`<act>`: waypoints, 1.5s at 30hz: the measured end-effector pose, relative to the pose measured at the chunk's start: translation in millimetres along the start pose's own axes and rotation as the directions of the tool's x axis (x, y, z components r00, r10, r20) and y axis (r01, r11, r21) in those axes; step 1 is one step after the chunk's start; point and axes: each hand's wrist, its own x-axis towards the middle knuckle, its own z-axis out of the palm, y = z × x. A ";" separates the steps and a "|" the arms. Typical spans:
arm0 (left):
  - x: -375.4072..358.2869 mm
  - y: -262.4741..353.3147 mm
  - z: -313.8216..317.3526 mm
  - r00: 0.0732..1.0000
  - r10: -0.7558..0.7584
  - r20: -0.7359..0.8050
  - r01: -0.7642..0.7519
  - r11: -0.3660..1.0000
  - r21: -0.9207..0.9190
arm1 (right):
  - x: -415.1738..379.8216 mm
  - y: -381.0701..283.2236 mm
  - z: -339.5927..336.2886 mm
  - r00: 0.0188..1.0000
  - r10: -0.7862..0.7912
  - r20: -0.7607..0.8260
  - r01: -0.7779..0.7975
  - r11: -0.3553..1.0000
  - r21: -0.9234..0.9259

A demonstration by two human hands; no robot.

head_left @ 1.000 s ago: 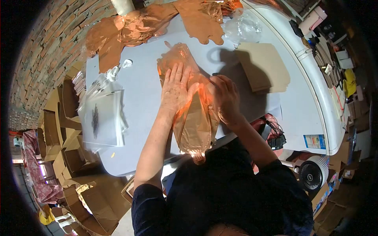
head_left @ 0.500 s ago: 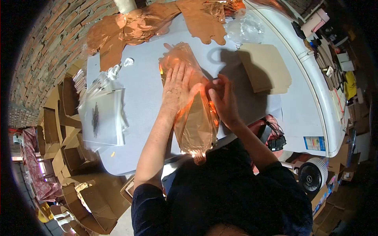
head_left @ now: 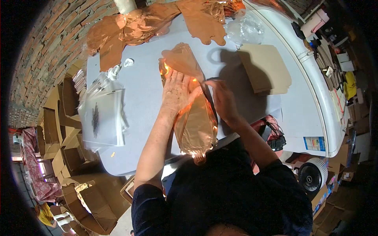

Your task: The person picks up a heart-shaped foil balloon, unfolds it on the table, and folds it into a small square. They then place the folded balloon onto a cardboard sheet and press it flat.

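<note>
A copper-coloured foil balloon [head_left: 195, 124], folded lengthwise into a long strip, lies on the table in front of me. Its near end reaches the table edge by my dark shirt. My left hand [head_left: 176, 92] rests flat on the upper part of the strip, fingers stretched out and thumb pointing right. At the strip's right edge is my right hand [head_left: 223, 98]; its thumb and forefinger come together at the foil's edge, the other fingers curled behind. The fingertips' exact hold is partly hidden.
More copper foil balloons [head_left: 138, 27] lie along the far edge beside crumpled clear plastic [head_left: 246, 28]. Clear bags [head_left: 104, 116] are stacked on the left, brown card sheets [head_left: 265, 69] on the right. Cardboard boxes [head_left: 92, 200] stand left; a small fan [head_left: 311, 177] is right.
My right hand's fingers have come together at the foil's edge, from a more spread, curved pose. The folded foil's right side lies flatter and narrower. My left hand has barely shifted.
</note>
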 end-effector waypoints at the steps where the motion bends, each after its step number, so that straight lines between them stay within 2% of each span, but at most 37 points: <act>1: -0.1 1.0 -1.7 1.000 -0.008 0.006 0.008 1.000 -0.017 | 1.6 0.0 -0.4 0.999 -0.045 -0.001 0.044 0.997 -0.060; 5: 1.8 -2.1 2.6 0.998 -0.031 0.059 0.032 0.999 -0.008 | 8.9 -7.6 4.4 0.997 0.000 0.078 0.008 0.994 -0.107; 8: -0.7 -6.5 6.1 0.978 -0.074 0.196 0.061 0.996 0.072 | 15.4 -6.5 4.0 0.990 -0.021 0.142 0.038 0.992 -0.118; 11: -1.7 -3.1 -1.8 0.999 -0.001 0.047 0.003 0.999 -0.043 | 18.2 -2.7 5.0 0.973 -0.088 0.211 0.128 0.975 -0.180; 13: -3.2 -3.5 -1.2 0.999 0.004 0.049 -0.001 0.999 -0.053 | 18.6 -4.9 3.9 0.959 -0.108 0.262 0.168 0.961 -0.218; 17: -2.7 -4.3 -2.2 0.996 -0.006 0.092 0.010 0.999 -0.041 | 16.4 -0.5 8.1 0.961 -0.124 0.248 0.179 0.961 -0.211; 20: -0.8 -0.6 -6.1 0.982 0.001 0.187 -0.023 0.993 0.118 | 16.7 -0.3 8.3 0.953 -0.140 0.269 0.206 0.950 -0.234; 23: -8.8 -15.1 14.4 0.995 0.052 0.089 -0.069 0.977 0.201 | 16.0 -2.3 8.3 0.943 -0.148 0.299 0.233 0.934 -0.271; 26: -3.4 -7.7 3.9 0.989 -0.009 0.149 -0.001 0.998 0.065 | 13.7 2.4 11.4 0.940 -0.150 0.307 0.240 0.929 -0.281; 29: -5.4 -6.2 3.3 0.999 0.030 0.040 -0.030 1.000 -0.001 | 13.9 7.1 13.9 0.947 -0.149 0.286 0.219 0.949 -0.229; 31: -2.1 -3.2 2.0 0.996 -0.007 0.090 0.004 0.999 0.043 | 19.3 16.8 20.7 0.963 -0.127 0.239 0.159 0.979 -0.123; 34: -3.3 -6.0 8.4 0.988 -0.051 0.148 0.037 0.994 0.099 | 30.4 19.6 22.1 0.982 -0.152 0.115 0.164 0.980 -0.109; 38: -1.3 -3.2 2.8 0.957 -0.115 0.267 0.091 0.991 0.100 | 41.2 23.8 25.6 0.974 -0.149 0.168 0.185 0.957 -0.224; 41: -1.0 0.6 -7.2 0.991 -0.032 0.132 0.039 0.998 -0.053 | 45.1 15.3 26.3 0.967 -0.140 0.211 0.196 0.942 -0.272; 44: -0.7 2.5 -10.6 0.981 -0.061 0.183 0.069 0.997 -0.035 | 43.8 15.2 24.7 0.960 -0.164 0.226 0.231 0.922 -0.309; 45: -2.2 -0.9 -3.5 0.984 -0.051 0.170 0.047 0.999 0.028 | 41.4 18.0 25.7 0.955 -0.175 0.238 0.250 0.910 -0.332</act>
